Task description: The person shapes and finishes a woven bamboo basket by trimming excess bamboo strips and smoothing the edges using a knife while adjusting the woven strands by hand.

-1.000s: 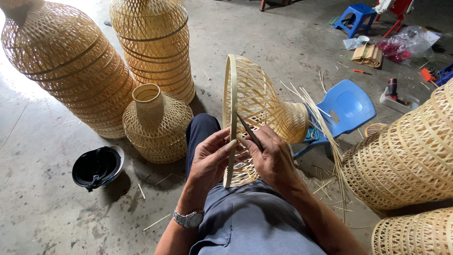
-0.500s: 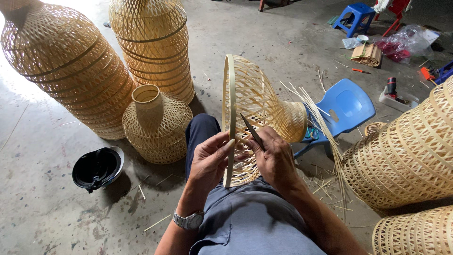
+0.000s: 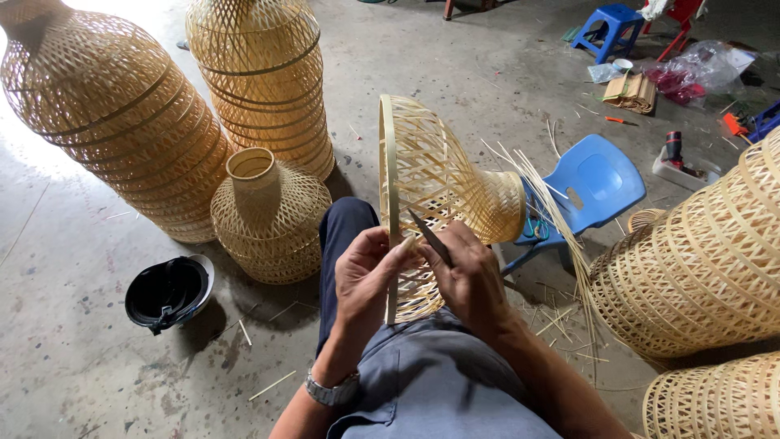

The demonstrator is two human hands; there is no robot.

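1. The left hand [image 3: 367,272], at the centre of the frame, is closed on the wide rim of a woven bamboo basket [image 3: 443,191], thumb and fingers pinching the rim strip.
2. The right hand [image 3: 471,276], just right of it, grips a thin dark knife [image 3: 429,237] whose blade points up and left, touching the rim near the left thumb.
3. The basket lies on its side across the person's lap, wide mouth toward the camera and narrow neck pointing to the right, with loose bamboo strips [image 3: 544,195] fanning out beyond it.
4. A blue plastic chair [image 3: 597,175] stands right of centre, behind the basket.
5. A small finished basket [image 3: 272,215] stands left of the knee, with 2 tall ones in the upper left.
6. A black helmet [image 3: 166,293] lies on the concrete floor at lower left.
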